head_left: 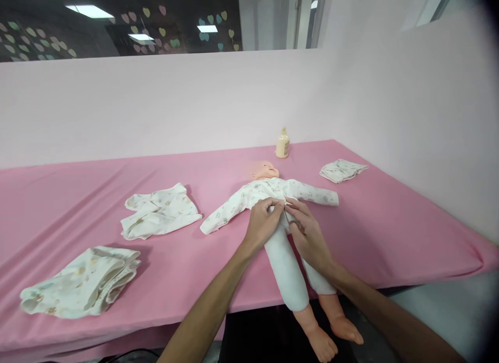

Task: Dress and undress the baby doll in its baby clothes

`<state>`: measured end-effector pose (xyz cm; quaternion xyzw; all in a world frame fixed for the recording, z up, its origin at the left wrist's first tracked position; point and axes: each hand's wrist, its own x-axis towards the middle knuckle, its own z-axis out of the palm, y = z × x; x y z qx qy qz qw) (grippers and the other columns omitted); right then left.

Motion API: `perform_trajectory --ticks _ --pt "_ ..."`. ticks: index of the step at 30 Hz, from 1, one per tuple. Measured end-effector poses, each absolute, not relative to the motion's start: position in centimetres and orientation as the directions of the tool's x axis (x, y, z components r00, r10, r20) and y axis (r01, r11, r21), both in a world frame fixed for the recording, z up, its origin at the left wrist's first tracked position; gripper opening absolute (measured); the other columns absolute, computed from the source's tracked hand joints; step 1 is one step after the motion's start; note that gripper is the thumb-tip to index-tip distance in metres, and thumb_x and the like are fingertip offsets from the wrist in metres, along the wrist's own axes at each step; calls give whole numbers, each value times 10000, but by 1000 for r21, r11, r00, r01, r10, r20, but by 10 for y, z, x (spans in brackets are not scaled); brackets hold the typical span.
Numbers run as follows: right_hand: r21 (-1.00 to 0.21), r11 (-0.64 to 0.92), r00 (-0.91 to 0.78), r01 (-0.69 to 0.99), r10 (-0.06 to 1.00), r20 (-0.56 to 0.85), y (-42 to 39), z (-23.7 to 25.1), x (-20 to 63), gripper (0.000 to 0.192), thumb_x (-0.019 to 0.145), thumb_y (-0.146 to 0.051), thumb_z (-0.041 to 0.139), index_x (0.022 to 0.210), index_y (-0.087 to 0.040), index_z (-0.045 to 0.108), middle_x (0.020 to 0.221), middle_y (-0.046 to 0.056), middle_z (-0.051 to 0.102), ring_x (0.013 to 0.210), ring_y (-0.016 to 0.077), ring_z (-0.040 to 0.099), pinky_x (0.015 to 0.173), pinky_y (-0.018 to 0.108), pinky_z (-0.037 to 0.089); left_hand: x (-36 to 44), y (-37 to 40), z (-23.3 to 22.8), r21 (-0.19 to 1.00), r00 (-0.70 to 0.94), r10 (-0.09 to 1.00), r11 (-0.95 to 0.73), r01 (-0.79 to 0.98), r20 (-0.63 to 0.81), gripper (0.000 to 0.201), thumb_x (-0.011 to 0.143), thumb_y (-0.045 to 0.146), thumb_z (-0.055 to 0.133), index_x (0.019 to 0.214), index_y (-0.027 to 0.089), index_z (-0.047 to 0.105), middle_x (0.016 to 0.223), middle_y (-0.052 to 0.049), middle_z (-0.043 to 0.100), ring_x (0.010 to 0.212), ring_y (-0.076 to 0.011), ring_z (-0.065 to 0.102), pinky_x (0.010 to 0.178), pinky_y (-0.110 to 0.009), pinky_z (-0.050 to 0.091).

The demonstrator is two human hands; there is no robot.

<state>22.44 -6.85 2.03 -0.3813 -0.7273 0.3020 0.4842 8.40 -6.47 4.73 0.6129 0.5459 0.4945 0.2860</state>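
On the pink bench [58, 196] I see a folded garment [83, 282] at far left, then a small printed top [159, 209] spread flat, both within reach. At centre the doll [273, 217] lies on its back, feet over the near edge, so my left hand [263, 222] and right hand [307, 233] can pinch its shirt front [284, 202] together at the waist. A bottle [283, 143] and folded cloth [342, 170] sit beyond.

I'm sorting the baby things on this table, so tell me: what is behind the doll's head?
Behind the doll's head, near the pink wall, stands a small cream bottle on the pink table. Both hands pinch the doll's shirt, which hides its torso.
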Motion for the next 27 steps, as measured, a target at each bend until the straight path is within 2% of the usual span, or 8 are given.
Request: perform_trajectory --ticks 3,5,9,13,17,21,27 --pt "-797 544 -262 263 835 483 -67 17 225 518 855 -103 397 1296 -249 625 1457 36 464 1395 191 387 1152 383 372 83 -65 47 833 -38 939 -283 476 341 245 959 316 484 881 208 690 951 -7 707 948 -177 601 872 -333 450" --pt "-793 548 -272 267 832 483 -66 15 225 523 856 -99 392 1310 -238 611 1462 38 462 1392 190 393 1131 374 403 85 -65 44 744 -13 921 -306 594 389 284 986 288 423 824 189 635 891 -17 677 905 -181 564 840 -336 431" --pt "-769 568 -290 293 819 495 -65 12 226 522 855 -92 398 1324 -218 588 1473 39 456 1382 184 407 1158 382 379 89 -64 34 547 40 870 -344 763 491 335 1023 228 278 799 170 521 859 -48 605 874 -191 484 822 -343 402" --pt "-727 582 -245 364 813 528 -68 11 226 480 864 -113 421 1317 -188 561 1427 73 489 1344 197 446 1146 410 398 90 -63 28 500 27 844 -343 795 536 296 1023 207 260 814 175 467 870 -58 575 886 -196 459 820 -340 387" --pt "-638 604 -233 477 787 571 -68 7 224 555 884 -142 431 1438 -183 418 1433 103 465 1329 222 455 1102 444 441 90 -63 30 541 6 854 -335 772 520 332 1033 255 248 751 188 410 825 -43 554 858 -191 448 815 -337 368" --pt "-467 679 -331 567 707 625 -65 -3 225 549 907 -149 412 1452 -212 414 1448 102 456 1368 257 402 1112 497 414 89 -62 35 680 -72 901 -270 682 429 335 1023 308 298 730 187 405 789 -25 549 844 -183 451 820 -332 361" --pt "-427 705 -375 566 681 629 -65 -1 227 590 905 -142 402 1486 -240 376 1487 98 405 1379 263 380 1101 499 424 85 -59 41 797 -92 939 -227 559 332 297 993 326 363 757 183 476 828 -22 590 883 -183 486 811 -316 374"
